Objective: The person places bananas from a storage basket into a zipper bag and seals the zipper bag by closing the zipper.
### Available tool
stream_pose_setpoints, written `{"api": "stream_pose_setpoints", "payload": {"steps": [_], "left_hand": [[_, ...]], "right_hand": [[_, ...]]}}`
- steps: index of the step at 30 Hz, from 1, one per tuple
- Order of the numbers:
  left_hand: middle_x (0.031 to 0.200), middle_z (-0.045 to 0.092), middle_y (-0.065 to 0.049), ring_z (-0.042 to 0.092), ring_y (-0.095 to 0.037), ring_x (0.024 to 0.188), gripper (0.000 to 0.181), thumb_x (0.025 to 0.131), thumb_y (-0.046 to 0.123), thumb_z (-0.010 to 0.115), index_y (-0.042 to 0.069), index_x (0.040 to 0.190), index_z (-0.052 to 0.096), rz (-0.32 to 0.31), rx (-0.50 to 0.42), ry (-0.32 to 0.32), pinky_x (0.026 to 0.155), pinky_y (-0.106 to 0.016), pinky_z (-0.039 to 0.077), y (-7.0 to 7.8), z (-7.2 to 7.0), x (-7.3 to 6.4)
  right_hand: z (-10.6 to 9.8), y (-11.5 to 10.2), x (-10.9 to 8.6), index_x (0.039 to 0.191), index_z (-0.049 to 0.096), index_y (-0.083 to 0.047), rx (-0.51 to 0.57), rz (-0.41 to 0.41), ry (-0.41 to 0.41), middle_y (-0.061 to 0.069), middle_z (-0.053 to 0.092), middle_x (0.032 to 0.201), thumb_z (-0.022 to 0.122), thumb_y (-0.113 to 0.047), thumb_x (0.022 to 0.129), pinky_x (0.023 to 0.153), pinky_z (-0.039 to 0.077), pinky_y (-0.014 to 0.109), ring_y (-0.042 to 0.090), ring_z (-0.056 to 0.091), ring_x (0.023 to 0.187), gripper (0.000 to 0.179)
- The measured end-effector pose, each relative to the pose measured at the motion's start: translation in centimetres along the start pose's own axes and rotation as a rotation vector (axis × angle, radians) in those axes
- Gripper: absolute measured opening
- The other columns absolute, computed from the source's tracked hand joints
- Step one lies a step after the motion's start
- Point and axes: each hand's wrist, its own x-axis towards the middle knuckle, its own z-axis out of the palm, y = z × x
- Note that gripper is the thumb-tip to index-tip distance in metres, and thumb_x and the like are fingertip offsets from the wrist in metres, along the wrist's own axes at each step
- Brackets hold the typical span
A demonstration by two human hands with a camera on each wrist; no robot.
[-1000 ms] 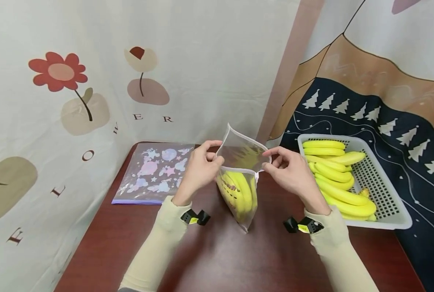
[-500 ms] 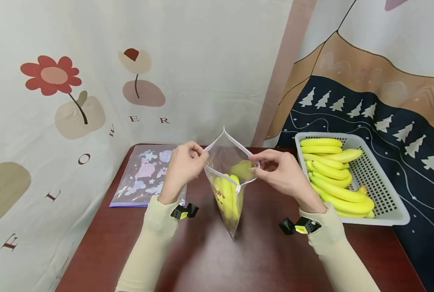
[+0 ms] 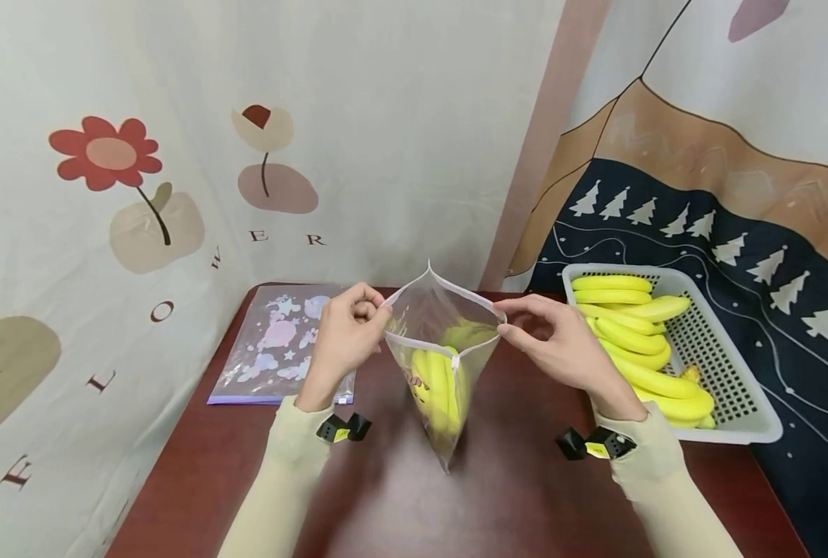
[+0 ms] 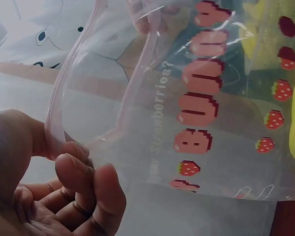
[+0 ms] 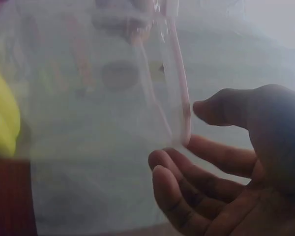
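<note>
A clear zip bag [image 3: 420, 372] with a pale zip rim stands on the table, its mouth spread wide and its base narrow. Yellow bananas [image 3: 440, 387] show inside it. Pink block letters and small strawberries are printed on its side in the left wrist view. My left hand [image 3: 347, 333] pinches the left corner of the rim between thumb and fingers. At the right corner, my right hand [image 3: 560, 337] touches the rim with its fingers; in the right wrist view the thumb [image 5: 219, 108] stands slightly apart from the rim. The white zip slider [image 3: 455, 361] sits at the near edge.
A grey plastic basket [image 3: 748, 387] on the right holds several bananas [image 3: 637, 333]. Flat at the back left lies another patterned zip bag [image 3: 267, 349] with a purple edge. Printed cloths hang behind the dark red table [image 3: 511, 496].
Both hands spread the bag's mouth wider, the left hand moving left. The right hand has shifted slightly and its thumb and index finger now stand further apart at the rim.
</note>
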Motion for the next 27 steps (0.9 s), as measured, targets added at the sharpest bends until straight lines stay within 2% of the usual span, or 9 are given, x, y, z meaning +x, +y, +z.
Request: {"api": "stream_pose_setpoints", "payload": {"steps": [4, 6, 11, 15, 19, 22, 27], "left_hand": [[0.053, 0.052, -0.001, 0.058, -0.031, 0.042, 0.007, 0.094, 0.007, 0.067, 0.006, 0.087, 0.063, -0.019, -0.029, 0.011, 0.040, -0.029, 0.050, -0.5, -0.2, -0.3], [0.052, 0.052, -0.001, 0.057, -0.027, 0.042, 0.008, 0.094, 0.009, 0.067, 0.007, 0.088, 0.063, -0.025, -0.034, 0.010, 0.041, -0.030, 0.051, -0.7, -0.3, -0.3], [0.055, 0.055, -0.007, 0.056, -0.026, 0.043, 0.008, 0.096, 0.012, 0.068, 0.009, 0.090, 0.064, -0.019, -0.046, -0.021, 0.042, -0.033, 0.052, -0.7, -0.4, -0.2], [0.058, 0.058, -0.013, 0.055, -0.026, 0.042, 0.007, 0.096, 0.013, 0.068, 0.008, 0.092, 0.066, -0.012, -0.055, -0.045, 0.043, -0.033, 0.051, -0.5, -0.6, -0.2], [0.059, 0.060, -0.009, 0.056, -0.022, 0.044, 0.007, 0.097, 0.014, 0.068, 0.008, 0.094, 0.067, -0.028, -0.066, -0.057, 0.046, -0.035, 0.053, -0.3, -0.6, -0.2], [0.062, 0.062, -0.012, 0.059, -0.027, 0.047, 0.008, 0.097, 0.013, 0.069, 0.006, 0.095, 0.067, -0.047, -0.079, -0.064, 0.048, -0.035, 0.054, -0.1, -0.5, -0.1], [0.066, 0.063, -0.017, 0.059, -0.028, 0.049, 0.007, 0.096, 0.011, 0.069, 0.003, 0.095, 0.067, -0.073, -0.117, -0.076, 0.047, -0.032, 0.052, 0.1, 0.0, -0.1]], "right_hand": [[-1.0, 1.2, 0.1, 0.129, 0.068, -0.018, -0.051, 0.016, 0.011, 0.003, 0.074, 0.112, 0.073, -0.027, 0.096, 0.077, 0.057, 0.019, 0.017, 0.070, 0.091, 0.034], [-1.6, 2.1, 0.3, 0.131, 0.067, -0.017, -0.089, 0.030, 0.022, 0.005, 0.074, 0.114, 0.073, -0.028, 0.096, 0.080, 0.058, 0.021, 0.019, 0.070, 0.094, 0.037], [-3.1, 4.8, 1.3, 0.138, 0.060, -0.012, -0.188, 0.071, 0.032, 0.014, 0.067, 0.129, 0.075, -0.027, 0.094, 0.090, 0.061, 0.046, 0.029, 0.067, 0.109, 0.049], [-4.3, 6.5, 2.1, 0.145, 0.053, -0.009, -0.271, 0.099, 0.000, 0.020, 0.056, 0.144, 0.073, -0.030, 0.095, 0.095, 0.057, 0.057, 0.037, 0.060, 0.121, 0.058], [-5.4, 8.1, 2.8, 0.149, 0.048, -0.008, -0.349, 0.114, -0.026, 0.024, 0.048, 0.150, 0.072, -0.031, 0.095, 0.096, 0.055, 0.061, 0.044, 0.056, 0.125, 0.063], [-6.3, 9.4, 3.2, 0.151, 0.045, -0.006, -0.392, 0.139, -0.038, 0.026, 0.044, 0.153, 0.072, -0.030, 0.095, 0.098, 0.052, 0.064, 0.048, 0.054, 0.126, 0.066], [-7.4, 11.9, 4.1, 0.151, 0.042, -0.004, -0.474, 0.188, -0.075, 0.029, 0.039, 0.155, 0.072, -0.031, 0.094, 0.108, 0.037, 0.072, 0.053, 0.042, 0.136, 0.070]]}}
